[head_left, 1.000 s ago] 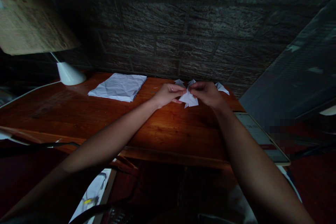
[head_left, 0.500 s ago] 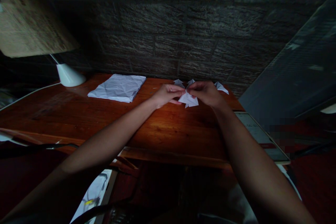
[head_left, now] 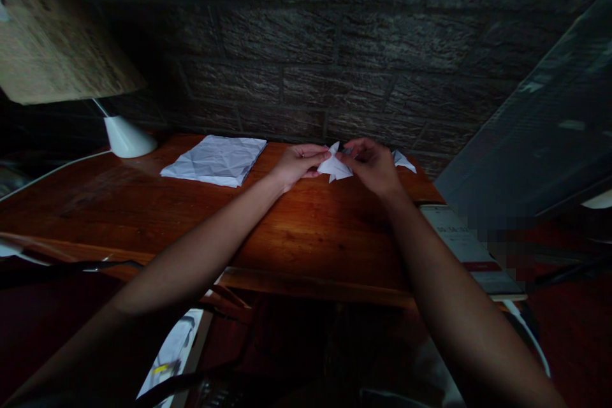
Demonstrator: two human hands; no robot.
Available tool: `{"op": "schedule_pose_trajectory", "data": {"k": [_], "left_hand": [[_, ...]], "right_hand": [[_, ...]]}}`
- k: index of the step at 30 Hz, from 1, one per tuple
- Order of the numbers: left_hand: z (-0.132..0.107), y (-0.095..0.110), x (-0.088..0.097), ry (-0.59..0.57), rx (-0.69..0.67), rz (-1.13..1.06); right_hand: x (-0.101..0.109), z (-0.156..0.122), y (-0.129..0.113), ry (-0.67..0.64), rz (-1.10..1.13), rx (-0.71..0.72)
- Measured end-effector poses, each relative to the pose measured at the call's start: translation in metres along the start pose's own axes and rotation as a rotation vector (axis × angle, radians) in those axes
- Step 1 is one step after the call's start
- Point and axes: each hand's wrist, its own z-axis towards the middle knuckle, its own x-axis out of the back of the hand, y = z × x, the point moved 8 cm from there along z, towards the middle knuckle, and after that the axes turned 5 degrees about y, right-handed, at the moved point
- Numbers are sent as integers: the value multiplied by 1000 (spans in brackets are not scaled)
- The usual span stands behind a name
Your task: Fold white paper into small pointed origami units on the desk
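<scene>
A person's left hand (head_left: 301,164) pinches a small folded white paper (head_left: 335,167) above a wooden counter (head_left: 306,236), the right hand (head_left: 370,166) at its other side, grip unclear. Creased sheets (head_left: 215,159) lie to the left, near a lamp (head_left: 128,138).

Open wood on worktop (head_left: 310,242) between left forearm (head_left: 210,242) and right forearm (head_left: 442,287), from front edge up to folded paper (head_left: 333,168). Second lane between paper stack (head_left: 215,160) and left hand (head_left: 297,167). Wall (head_left: 306,38) closes far side. Lamp (head_left: 127,138) and its cord (head_left: 57,172) obstruct left. Right hand (head_left: 373,166): second paper piece (head_left: 405,162) just beyond, slanting panel (head_left: 530,121) past worktop's end, screen device (head_left: 471,248) beside forearm.
</scene>
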Motion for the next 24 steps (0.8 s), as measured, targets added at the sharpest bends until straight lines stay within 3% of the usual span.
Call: {"op": "schedule_pose_trajectory", "data": {"k": [3, 8, 18, 24], "left_hand": [[1, 3, 0, -19, -15, -21], [0, 2, -1, -37, -14, 20], [-1, 0, -3, -55, -47, 61], [-3, -1, -8, -138, -55, 62]], "right_hand": [[-1, 0, 15, -18, 73, -151], [-17, -12, 25, -238, 281, -370], [-22, -12, 21, -278, 340, -349], [-19, -8, 20, -208, 333, -281]]}}
